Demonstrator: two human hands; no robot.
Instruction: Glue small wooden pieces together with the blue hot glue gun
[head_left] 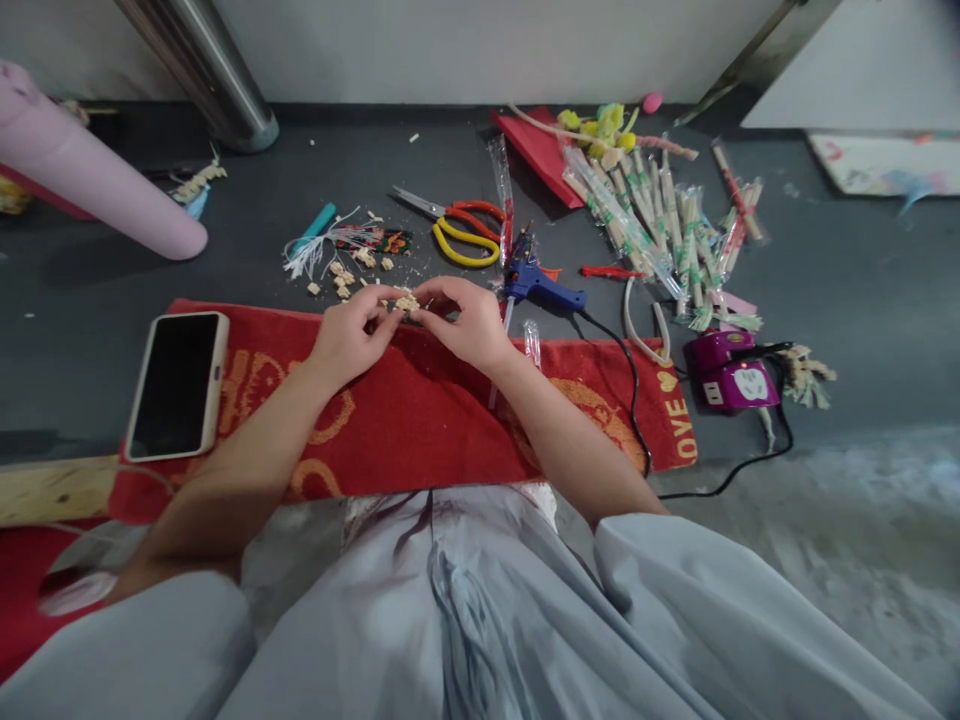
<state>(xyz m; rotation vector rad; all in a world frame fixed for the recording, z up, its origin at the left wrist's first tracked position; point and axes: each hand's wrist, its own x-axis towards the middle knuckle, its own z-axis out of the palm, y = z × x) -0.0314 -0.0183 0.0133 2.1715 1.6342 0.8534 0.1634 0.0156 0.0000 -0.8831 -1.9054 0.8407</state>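
Observation:
Between the fingertips of both hands is a small cluster of pale, beige pieces (pixel 406 302), too small to name more exactly. My left hand (pixel 352 335) pinches its left side, thumb and forefinger closed on it. From the right, my right hand (pixel 469 320) grips the same cluster with thumb and fingers. Both wrists rest over a red towel (pixel 420 420) with orange patterns. Just beyond my left hand lie several similar loose beige pieces (pixel 341 275) and a bundle of white strings (pixel 319 250). A blue glue gun (pixel 551 287) lies close to the right of my right hand.
Scissors with red and yellow handles (pixel 469 240) lie ahead. A phone (pixel 178 385) rests on the towel's left end. Many plastic-wrapped sticks (pixel 667 215) are piled at the back right, near a purple power socket block (pixel 731 372) with a black cable. A pink cylinder (pixel 112 170) is at left.

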